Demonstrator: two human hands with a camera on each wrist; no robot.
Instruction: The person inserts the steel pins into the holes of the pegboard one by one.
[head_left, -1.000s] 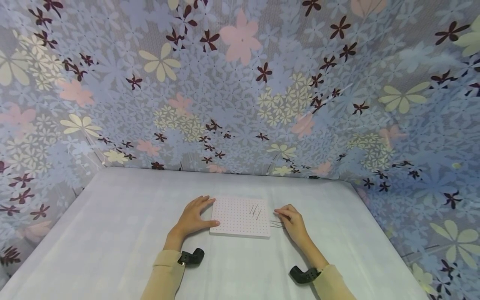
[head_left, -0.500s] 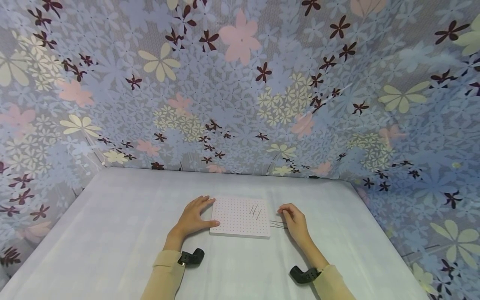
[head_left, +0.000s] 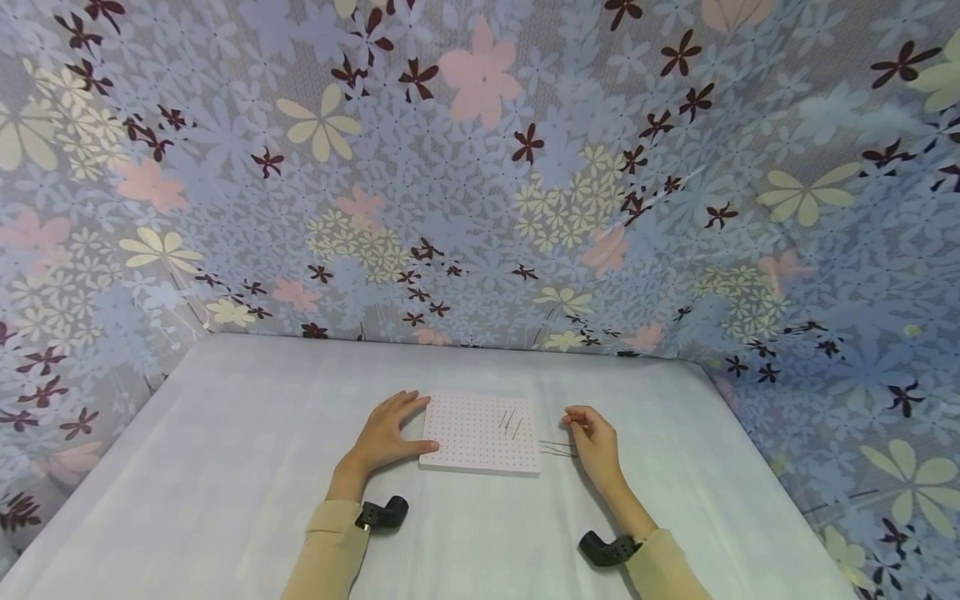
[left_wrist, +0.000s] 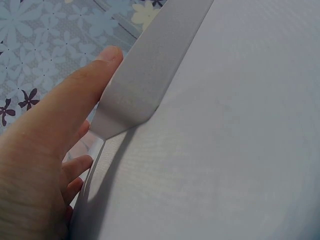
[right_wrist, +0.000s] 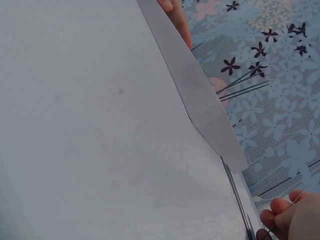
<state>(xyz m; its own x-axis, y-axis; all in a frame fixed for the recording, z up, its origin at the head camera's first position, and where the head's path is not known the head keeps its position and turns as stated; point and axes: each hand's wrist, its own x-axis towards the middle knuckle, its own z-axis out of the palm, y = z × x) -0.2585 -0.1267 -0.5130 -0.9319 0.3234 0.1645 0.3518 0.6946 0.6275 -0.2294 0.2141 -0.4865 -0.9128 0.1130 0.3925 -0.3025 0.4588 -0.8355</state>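
Note:
A white board (head_left: 465, 437) dotted with small red-rimmed holes lies on the table. Several thin metal rods (right_wrist: 245, 91) stand up from its right half. On the board's left side rests my left hand (head_left: 386, 433), thumb and fingers spread; its thumb (left_wrist: 85, 85) lies straight against the board's side in the left wrist view. My right hand (head_left: 595, 442), to the right of the board and apart from it, pinches a thin metal rod (right_wrist: 298, 195) between thumb and fingertips. More loose rods (head_left: 557, 448) lie between board and right hand, their right ends partly hidden by that hand.
A pale cloth covers the table (head_left: 480, 533). Flower-patterned fabric (head_left: 480, 208) hangs behind the table and along its sides. Each wrist carries a black camera mount, one left (head_left: 384, 513) and one right (head_left: 607, 550).
My right hand has moved slightly right, away from the board, and its fingers have shifted their pinch a little. The left hand and the board have stayed still.

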